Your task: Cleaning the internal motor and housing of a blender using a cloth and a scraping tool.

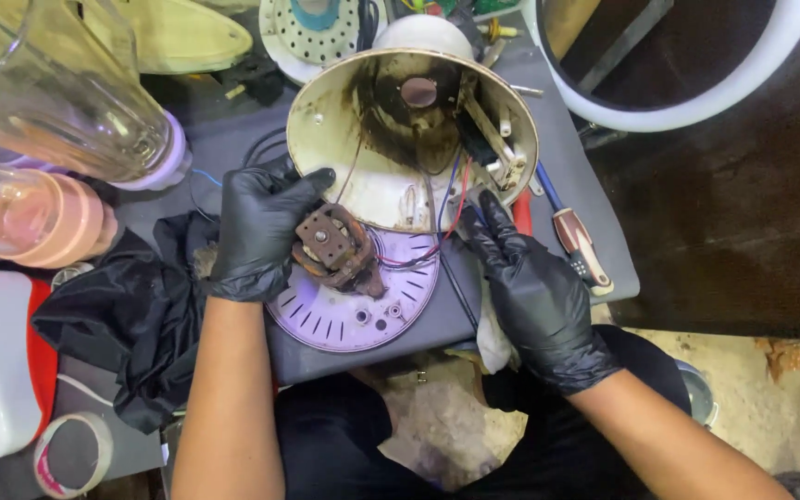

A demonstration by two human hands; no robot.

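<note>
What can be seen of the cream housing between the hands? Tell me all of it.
The cream housing is a round, cone-like shell, apparently plastic, lying on its side with the open end facing the camera. Its inside is stained dark with grime around a central hub. Red, blue and black wires run out over its lower rim. The left hand grips that rim; the right hand reaches its fingers to the rim near the wires. It rests on the grey table.

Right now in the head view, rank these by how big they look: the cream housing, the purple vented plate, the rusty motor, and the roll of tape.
1. Cream housing, largest.
2. Purple vented plate, partly covered by the motor.
3. and 4. Rusty motor and roll of tape look about alike; the tape is cut off by the frame edge, so I won't rank them.
</note>
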